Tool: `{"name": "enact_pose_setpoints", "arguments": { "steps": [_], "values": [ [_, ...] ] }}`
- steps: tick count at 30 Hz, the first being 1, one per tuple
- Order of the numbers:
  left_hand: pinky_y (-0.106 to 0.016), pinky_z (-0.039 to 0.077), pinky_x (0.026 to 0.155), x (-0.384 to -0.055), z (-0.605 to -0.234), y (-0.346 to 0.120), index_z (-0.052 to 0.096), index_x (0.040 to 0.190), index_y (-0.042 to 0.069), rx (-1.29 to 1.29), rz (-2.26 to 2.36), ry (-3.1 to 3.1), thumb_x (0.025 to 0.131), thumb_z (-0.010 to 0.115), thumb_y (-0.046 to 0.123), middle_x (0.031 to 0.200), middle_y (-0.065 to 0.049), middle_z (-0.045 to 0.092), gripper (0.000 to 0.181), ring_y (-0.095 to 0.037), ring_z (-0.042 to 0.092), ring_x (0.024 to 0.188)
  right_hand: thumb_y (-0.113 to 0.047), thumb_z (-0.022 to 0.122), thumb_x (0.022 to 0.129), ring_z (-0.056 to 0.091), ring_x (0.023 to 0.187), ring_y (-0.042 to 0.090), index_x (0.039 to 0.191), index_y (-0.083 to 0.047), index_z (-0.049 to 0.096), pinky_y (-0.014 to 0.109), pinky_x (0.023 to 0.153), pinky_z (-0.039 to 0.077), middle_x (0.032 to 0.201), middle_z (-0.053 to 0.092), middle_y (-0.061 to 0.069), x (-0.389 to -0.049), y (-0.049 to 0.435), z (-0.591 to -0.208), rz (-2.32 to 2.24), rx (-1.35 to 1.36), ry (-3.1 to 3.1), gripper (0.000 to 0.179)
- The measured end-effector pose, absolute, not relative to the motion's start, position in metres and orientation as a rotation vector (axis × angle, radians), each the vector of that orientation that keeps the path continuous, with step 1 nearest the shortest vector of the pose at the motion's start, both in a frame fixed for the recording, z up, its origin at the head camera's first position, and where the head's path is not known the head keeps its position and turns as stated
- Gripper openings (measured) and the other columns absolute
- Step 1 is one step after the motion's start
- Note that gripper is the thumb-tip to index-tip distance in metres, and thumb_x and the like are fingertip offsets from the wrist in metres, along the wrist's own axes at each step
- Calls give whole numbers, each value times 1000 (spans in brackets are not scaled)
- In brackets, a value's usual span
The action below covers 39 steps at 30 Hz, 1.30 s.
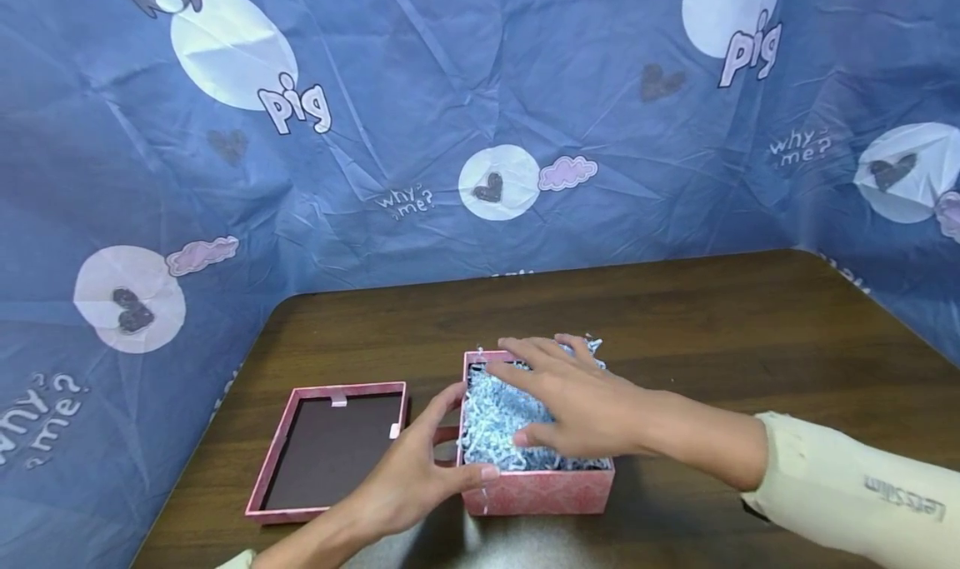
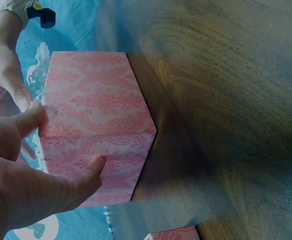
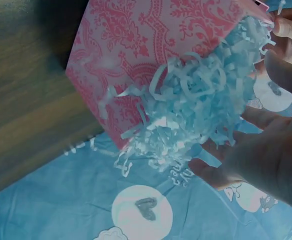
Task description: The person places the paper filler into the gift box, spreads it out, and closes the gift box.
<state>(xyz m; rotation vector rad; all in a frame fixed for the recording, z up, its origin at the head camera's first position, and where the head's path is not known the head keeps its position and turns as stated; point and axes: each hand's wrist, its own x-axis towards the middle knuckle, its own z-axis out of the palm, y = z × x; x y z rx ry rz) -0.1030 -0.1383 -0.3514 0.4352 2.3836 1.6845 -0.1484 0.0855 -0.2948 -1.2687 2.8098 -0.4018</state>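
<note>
A pink patterned gift box [image 1: 536, 494] stands uncovered on the table, heaped with light blue shredded paper [image 1: 498, 419]. My left hand [image 1: 408, 469] grips the box's left side, the thumb at the front corner by the rim and the fingers along the side wall. Over the filling my right hand [image 1: 577, 398] lies palm down, fingers spread and mostly straight, fingertips right at the paper strands. In the right wrist view the shredded paper [image 3: 196, 105] bulges above the rim, and some strands hang over the outer wall.
Left of the box lies its pink lid [image 1: 281, 452], inside up, showing a dark lining and small white tabs. The brown wooden table [image 1: 712, 327] extends beyond the box to the right. A blue printed cloth [image 1: 420, 77] hangs behind the table.
</note>
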Motion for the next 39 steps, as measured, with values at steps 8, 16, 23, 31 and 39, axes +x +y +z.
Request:
{"name": "enact_pose_setpoints", "arguments": {
  "steps": [8, 16, 23, 31, 39],
  "values": [
    [-33, 56, 84, -102, -351, -140, 28, 148, 5, 434, 1722, 2363, 79, 79, 10, 142, -23, 40, 86, -42, 49, 122, -28, 73, 86, 25, 142, 28, 149, -21, 36, 62, 111, 15, 155, 29, 10, -148, 86, -291, -444, -1311, 2852, 74],
    [-34, 56, 84, -101, -351, -142, 27, 149, 5, 429, 1730, 2368, 80, 79, 11, 145, -22, 37, 87, -42, 49, 122, -29, 72, 87, 24, 143, 28, 147, -16, 41, 60, 112, 15, 156, 28, 9, -149, 83, -291, -484, -1288, 2875, 68],
    [-33, 55, 85, -102, -351, -144, 26, 149, 6, 410, 1694, 2370, 81, 79, 13, 146, -19, 36, 87, -42, 48, 123, -29, 73, 86, 26, 142, 29, 144, -13, 45, 60, 110, 18, 155, 30, 10, -149, 82, -294, -518, -1303, 2898, 67],
    [-30, 55, 84, -103, -350, -143, 25, 150, 5, 418, 1668, 2382, 81, 79, 15, 145, -18, 38, 88, -40, 49, 123, -30, 73, 86, 28, 141, 30, 144, -15, 45, 61, 109, 19, 155, 30, 10, -148, 84, -296, -530, -1297, 2932, 67],
    [-30, 55, 85, -104, -348, -144, 25, 150, 7, 399, 1698, 2337, 82, 78, 12, 147, -16, 36, 87, -40, 47, 125, -30, 73, 86, 30, 140, 30, 143, -15, 47, 59, 108, 21, 154, 31, 11, -149, 82, -298, -559, -1327, 2943, 64]
  ]
}}
